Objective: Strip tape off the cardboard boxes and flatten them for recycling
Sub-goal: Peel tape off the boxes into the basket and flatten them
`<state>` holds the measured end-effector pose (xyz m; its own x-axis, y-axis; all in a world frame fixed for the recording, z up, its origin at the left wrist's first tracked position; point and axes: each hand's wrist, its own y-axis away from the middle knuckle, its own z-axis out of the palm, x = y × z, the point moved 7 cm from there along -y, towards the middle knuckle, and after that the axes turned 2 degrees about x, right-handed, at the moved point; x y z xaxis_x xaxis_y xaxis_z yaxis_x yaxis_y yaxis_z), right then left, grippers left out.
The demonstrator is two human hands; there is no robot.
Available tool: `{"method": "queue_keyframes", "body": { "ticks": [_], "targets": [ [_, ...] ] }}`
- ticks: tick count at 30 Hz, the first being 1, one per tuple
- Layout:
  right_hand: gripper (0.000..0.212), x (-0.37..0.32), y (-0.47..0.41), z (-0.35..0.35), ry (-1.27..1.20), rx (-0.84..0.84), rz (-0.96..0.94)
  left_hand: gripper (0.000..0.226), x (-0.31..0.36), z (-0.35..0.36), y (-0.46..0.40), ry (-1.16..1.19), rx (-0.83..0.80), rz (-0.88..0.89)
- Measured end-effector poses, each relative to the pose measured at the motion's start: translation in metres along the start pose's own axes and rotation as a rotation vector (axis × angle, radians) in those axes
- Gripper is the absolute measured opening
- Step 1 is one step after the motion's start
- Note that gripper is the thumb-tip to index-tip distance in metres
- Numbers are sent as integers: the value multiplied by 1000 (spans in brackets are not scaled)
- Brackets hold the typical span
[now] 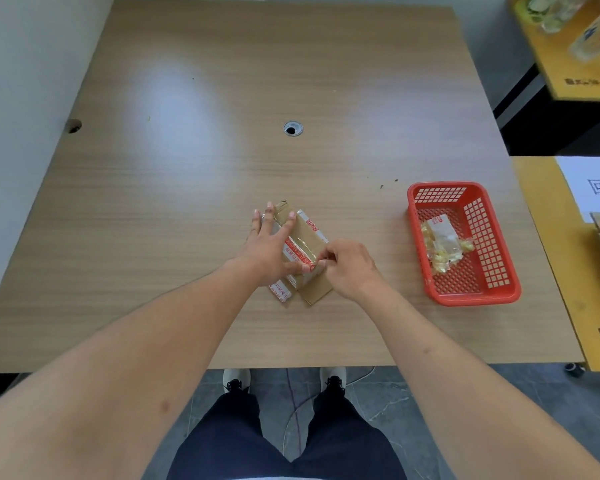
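Cardboard box: left hand, fingers spread, presses it flat; right hand pinches tape. A steep pull probably snaps the strip.

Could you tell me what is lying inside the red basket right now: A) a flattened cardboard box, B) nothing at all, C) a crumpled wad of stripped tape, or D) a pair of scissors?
C, because a crumpled wad of stripped tape, clear and yellowish, lies on the floor of the red basket, with no scissors or box in it.
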<state>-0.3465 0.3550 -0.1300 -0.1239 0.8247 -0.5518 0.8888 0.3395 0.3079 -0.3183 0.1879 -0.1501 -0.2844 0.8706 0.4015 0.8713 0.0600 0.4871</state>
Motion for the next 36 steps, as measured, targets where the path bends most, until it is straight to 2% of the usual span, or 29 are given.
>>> {"method": "queue_keyframes", "body": {
  "ticks": [4, 6, 10, 12, 15, 18, 20, 23, 25, 27, 29, 31, 32, 33, 36],
  "targets": [
    [13, -2, -7, -3, -36, -57, 68, 120, 0, 1, -2, -24, -18, 1],
    [13, -6, -7, -5, -12, -25, 63, 120, 1, 0, -2, -38, -23, 3],
    [14, -26, 2, -6, 137, 94, -228, 118, 2, -2, -4, -71, -14, 18],
    [7, -38, 4, -4, 198, 101, -369, 117, 3, -2, -5, -87, -12, 18],
    [6, -45, -5, 1, 188, 98, -430, 117, 5, -2, -6, -93, -27, 22],
    [22, -28, -21, 4, -40, 125, -263, 115, 9, -3, -6, -140, -50, 83],
    [23, -17, -26, 5, -168, 120, -142, 112, 11, -4, -9, -183, -74, 156],
    [23, -11, -27, 3, -205, 88, -77, 116, 12, -11, -12, -238, -42, 266],
    [20, -8, -29, 3, -212, 83, -32, 130, 10, -17, -11, -180, 24, 219],
    [16, -6, -30, 3, -224, 110, 43, 137, 2, -24, -8, -26, 78, 18],
    [14, -5, -28, 4, -307, 167, 146, 114, -7, -33, -4, 92, 102, -167],
    [15, -2, -22, 14, -507, 196, 296, 67, -13, -34, -6, 216, 85, -178],
    [15, -4, -18, 20, -594, 207, 363, 52, -14, -32, -6, 287, 76, -153],
    [15, -6, -15, 25, -628, 229, 400, 49, -16, -28, -4, 356, 71, -133],
    [15, -13, -14, 35, -635, 224, 453, 72, -18, -17, 3, 493, 90, -66]
  ]
}}
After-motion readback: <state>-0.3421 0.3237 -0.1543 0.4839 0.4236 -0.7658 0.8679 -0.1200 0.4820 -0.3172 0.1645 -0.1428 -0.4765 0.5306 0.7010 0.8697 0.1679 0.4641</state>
